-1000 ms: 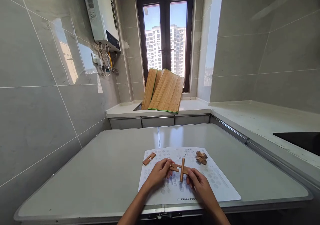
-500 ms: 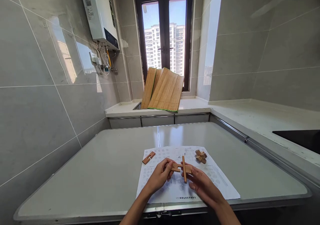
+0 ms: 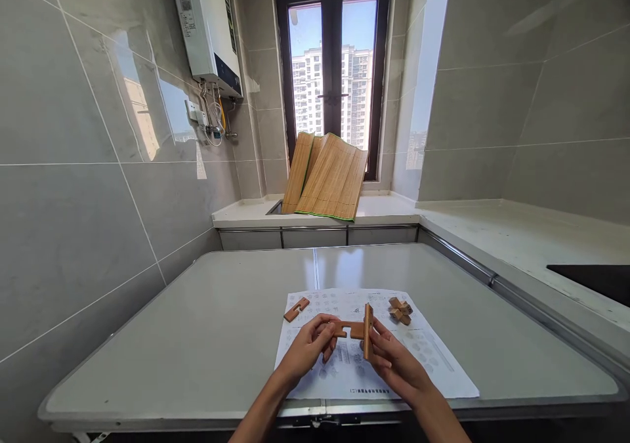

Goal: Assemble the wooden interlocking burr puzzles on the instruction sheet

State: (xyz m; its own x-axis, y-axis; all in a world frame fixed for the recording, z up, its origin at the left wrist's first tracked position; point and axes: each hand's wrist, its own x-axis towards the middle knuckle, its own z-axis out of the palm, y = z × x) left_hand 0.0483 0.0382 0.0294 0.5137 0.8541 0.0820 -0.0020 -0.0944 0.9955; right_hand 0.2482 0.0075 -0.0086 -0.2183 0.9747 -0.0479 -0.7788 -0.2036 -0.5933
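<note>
My left hand (image 3: 311,343) pinches the left end of a flat wooden puzzle piece with a notch (image 3: 350,329), held above the printed paper sheet. My right hand (image 3: 394,358) grips an upright wooden puzzle piece (image 3: 368,331), which stands crosswise at the right end of the notched one. The two pieces meet there; how they interlock cannot be made out. Another notched wooden piece (image 3: 296,310) lies on the sheet's upper left. An assembled wooden burr puzzle (image 3: 400,311) sits on its upper right.
The printed sheet (image 3: 335,377) lies on a white folding table (image 3: 197,351) with a centre seam. Behind it, a bamboo mat (image 3: 335,177) leans on the white counter (image 3: 492,226) below the window. A water heater (image 3: 207,33) hangs on the left wall.
The upright piece has shifted to the right end of the notched piece and turned, its broader side now showing. My right hand has come round to its right side. The view has shifted slightly.
</note>
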